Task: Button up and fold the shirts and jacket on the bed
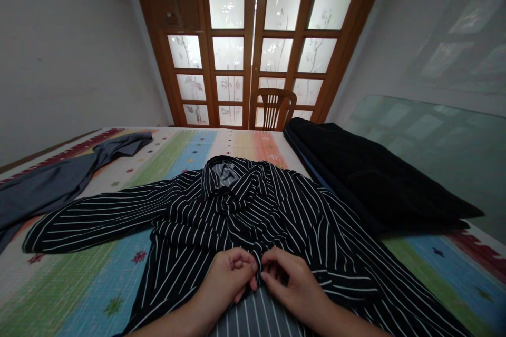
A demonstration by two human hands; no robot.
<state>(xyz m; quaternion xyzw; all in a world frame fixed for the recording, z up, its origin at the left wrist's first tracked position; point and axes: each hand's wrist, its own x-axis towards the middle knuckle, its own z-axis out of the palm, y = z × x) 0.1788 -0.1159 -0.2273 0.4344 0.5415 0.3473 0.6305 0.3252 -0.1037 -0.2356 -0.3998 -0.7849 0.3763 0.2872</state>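
Fingers of my left hand point(233, 274) are pinching the black, white-striped fabric shirt point(288, 210); whether my right hand's point(293, 280) are clamping it, I can't tell. It's lying on the desk point(89, 284), running toward its near edge; I'm fearing uneven tugging, bunching loose cloth.

Room in a home, by the look of it. Far end: wooden doors point(250, 63) with frosted panes point(228, 52) bearing plant drawings, light coming through. Slatted wooden chair point(275, 92) before them. Near: bright tablecloth point(177, 150), stripes and small flowers. Everyday clothes spread on it: striped shirt point(272, 205), grey garment point(75, 176) left, dark folded clothes point(363, 174) right.
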